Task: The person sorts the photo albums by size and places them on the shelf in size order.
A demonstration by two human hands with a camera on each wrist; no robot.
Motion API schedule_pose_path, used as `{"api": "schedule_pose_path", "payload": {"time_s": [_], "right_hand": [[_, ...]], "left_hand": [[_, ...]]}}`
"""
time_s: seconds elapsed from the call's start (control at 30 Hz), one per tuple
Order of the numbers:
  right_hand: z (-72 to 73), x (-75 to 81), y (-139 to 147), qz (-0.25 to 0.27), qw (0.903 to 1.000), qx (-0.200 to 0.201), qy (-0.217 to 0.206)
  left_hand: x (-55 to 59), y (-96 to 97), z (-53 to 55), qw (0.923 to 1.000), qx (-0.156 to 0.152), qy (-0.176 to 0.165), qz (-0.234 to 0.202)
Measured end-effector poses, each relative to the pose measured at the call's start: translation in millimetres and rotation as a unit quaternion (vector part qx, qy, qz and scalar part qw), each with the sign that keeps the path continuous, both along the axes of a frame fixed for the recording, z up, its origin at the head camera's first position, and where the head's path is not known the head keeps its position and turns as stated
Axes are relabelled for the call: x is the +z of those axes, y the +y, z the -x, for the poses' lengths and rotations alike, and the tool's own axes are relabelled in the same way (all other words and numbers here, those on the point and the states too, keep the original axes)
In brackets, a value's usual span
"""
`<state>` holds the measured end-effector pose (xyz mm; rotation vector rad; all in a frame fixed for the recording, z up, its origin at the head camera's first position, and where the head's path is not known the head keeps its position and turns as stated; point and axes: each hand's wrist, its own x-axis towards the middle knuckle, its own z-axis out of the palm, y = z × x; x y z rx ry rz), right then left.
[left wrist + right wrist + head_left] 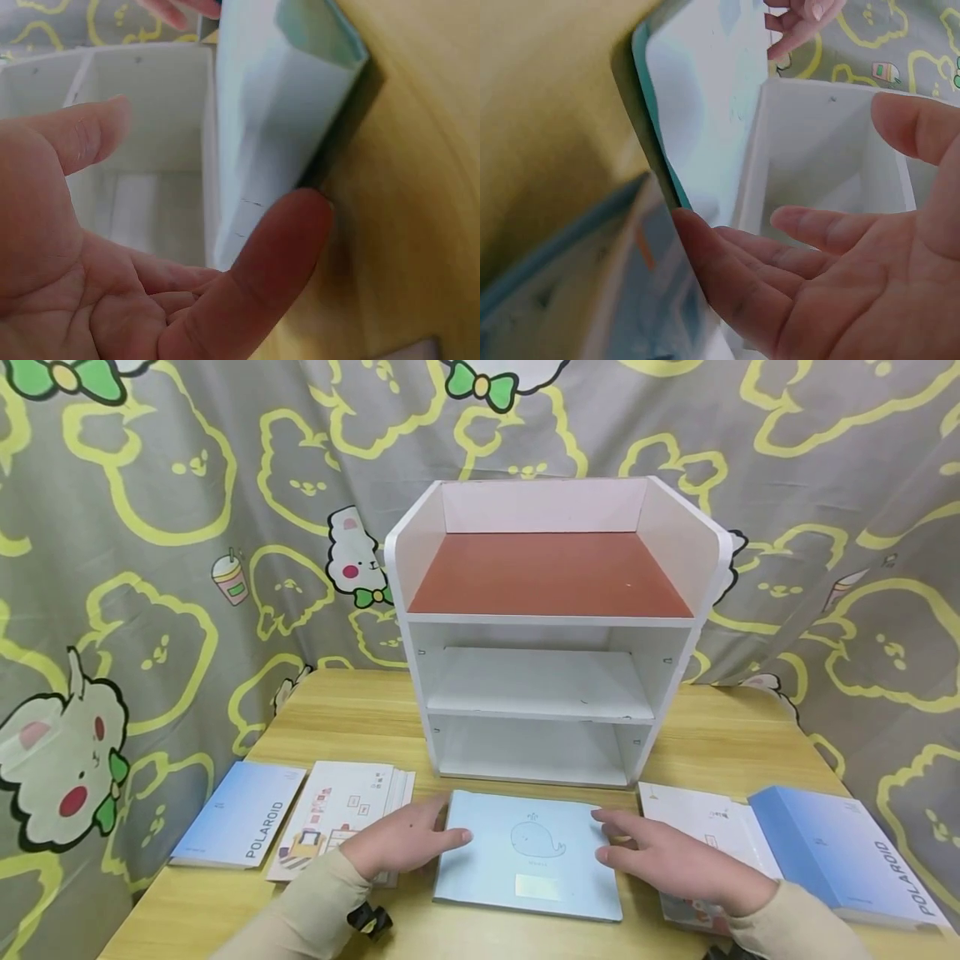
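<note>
A light blue notebook (480, 839) with a line-drawn whale on its cover lies flat on the table between the two hands. At its left edge is the left hand (408, 839), thumb extended over the cover's side. The right hand (667, 860) is at the opposite edge, its fingers pointing toward the cover. In the left wrist view, a fingertip is right at the spine of the notebook (270, 120), and the thumb stands apart from it. The right wrist view shows fingertips close to the rounded corner side of the notebook (697, 97), the palm uncurled.
A white shelf unit (525, 620) with a brown top board stands behind the notebook. Left on the wooden table (352, 727) are a blue POLAROID book (240, 814) and a stack of illustrated books (337, 802). Another blue POLAROID book (847, 852) and illustrated books (697, 810) lie right.
</note>
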<state>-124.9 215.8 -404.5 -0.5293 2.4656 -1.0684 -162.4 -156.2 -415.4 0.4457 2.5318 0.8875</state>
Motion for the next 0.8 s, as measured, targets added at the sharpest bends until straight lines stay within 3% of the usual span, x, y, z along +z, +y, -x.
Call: {"api": "schedule_pose_path", "payload": {"time_s": [0.13, 0.2, 0.3, 0.5, 0.63, 0.8], "right_hand": [[-1.5, -1.7, 0.9, 0.042, 0.9977, -0.02, -0.05], [-2.2, -2.7, 1.1, 0.084, 0.9912, -0.043, -0.093], [-2.9, -5.4, -0.1, 0.158, 0.9722, -0.087, -0.15], [-5.8, -14.6, -6.5, 0.264, 0.9353, -0.139, -0.19], [-7.0, -23.1, -12.2, 0.299, 0.919, -0.164, -0.198], [-6.2, -34.7, -19.6, 0.32, 0.9076, -0.182, -0.203]], "left_hand": [[-4.3, -1.0, -1.0, 0.9994, 0.013, -0.028, -0.013], [-6.5, -0.9, -1.4, 0.9991, 0.016, -0.036, -0.015], [-10.1, -0.9, -0.6, 0.9989, 0.018, -0.039, -0.019], [-17.0, -5.3, 0.8, 0.993, 0.03, -0.076, -0.085], [-22.8, -10.0, 2.8, 0.9799, 0.044, -0.119, -0.154], [-31.7, -11.8, 5.4, 0.9433, 0.062, -0.193, -0.263]]}}
